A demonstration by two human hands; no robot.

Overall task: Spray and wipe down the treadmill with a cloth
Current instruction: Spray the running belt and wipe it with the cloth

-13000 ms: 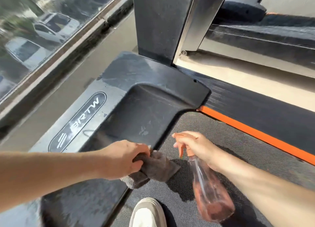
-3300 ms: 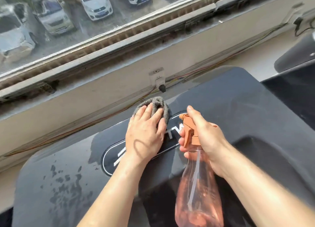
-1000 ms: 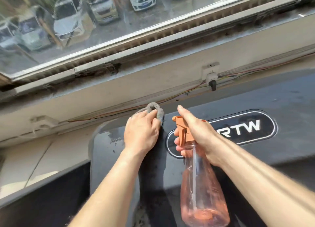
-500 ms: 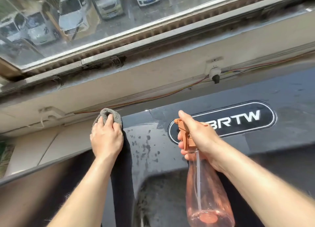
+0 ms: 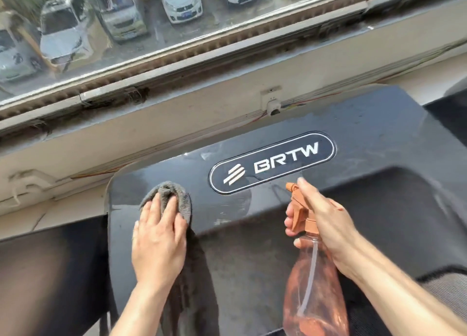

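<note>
The left hand (image 5: 159, 244), fingers (image 5: 154, 208) straight, presses a grey cloth (image 5: 178, 196) on the black treadmill (image 5: 379, 138) at lower left; the right hand (image 5: 326, 224) grips an orange spray bottle (image 5: 313, 300) below the badge (image 5: 273, 162) reading "BRTW"

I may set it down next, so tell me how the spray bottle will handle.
The spray bottle looks like thin clear plastic: probably light, slightly squashy. Tall, with its trigger head on top, it likely tips easily.

Single head view, looking forward-down, close over treadmill hood (image 5: 379, 138); window (image 5: 177, 20) ahead.
</note>
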